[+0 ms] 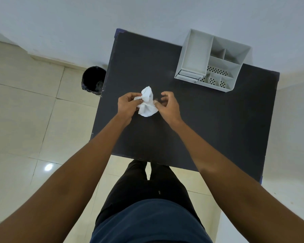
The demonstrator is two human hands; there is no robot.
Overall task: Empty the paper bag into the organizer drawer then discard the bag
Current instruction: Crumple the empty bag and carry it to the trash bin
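Note:
A crumpled white paper bag (147, 102) is held just above the middle of the dark table (209, 123). My left hand (127, 106) grips its left side. My right hand (168, 106) pinches its right edge with thumb and fingertip, the other fingers spread. The grey desk organizer (211, 60) stands at the table's far right corner, with several compartments and a small drawer (189, 75) at its front left that looks shut. What the bag contains is hidden.
A black bin (93, 79) with a dark liner stands on the tiled floor just left of the table's far left side. A white wall runs behind the table. My legs are at the table's near edge.

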